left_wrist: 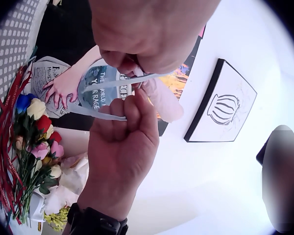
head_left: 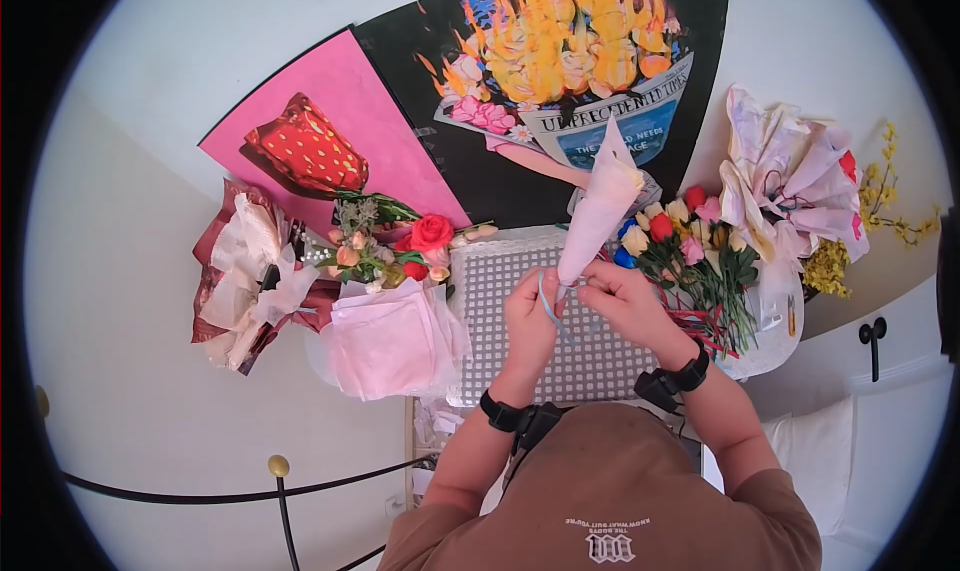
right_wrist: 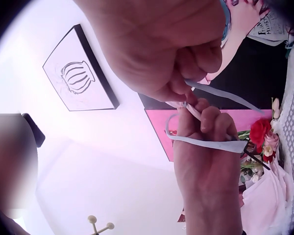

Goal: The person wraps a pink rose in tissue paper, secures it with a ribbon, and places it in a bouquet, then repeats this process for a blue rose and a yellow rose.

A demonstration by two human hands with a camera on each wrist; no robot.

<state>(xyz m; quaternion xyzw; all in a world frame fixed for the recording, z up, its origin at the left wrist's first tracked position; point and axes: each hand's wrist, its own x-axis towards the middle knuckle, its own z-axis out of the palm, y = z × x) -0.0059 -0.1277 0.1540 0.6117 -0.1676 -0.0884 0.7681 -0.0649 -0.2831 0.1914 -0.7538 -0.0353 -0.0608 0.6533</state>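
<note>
A cone of pale pink wrapping paper stands upright over the table, its narrow base between both hands. The left hand pinches the base, and a light blue ribbon loops over its fingers. From the other side the right hand has curled fingers holding ribbon at the same base. In the left wrist view the ribbon runs between the two hands. Fingers hide the spot where ribbon meets paper.
On the checkered table, pink paper sheets and a red rose bunch lie left. Mixed roses and red ribbons lie right. Wrapped papers stand behind them; two posters lean at the back.
</note>
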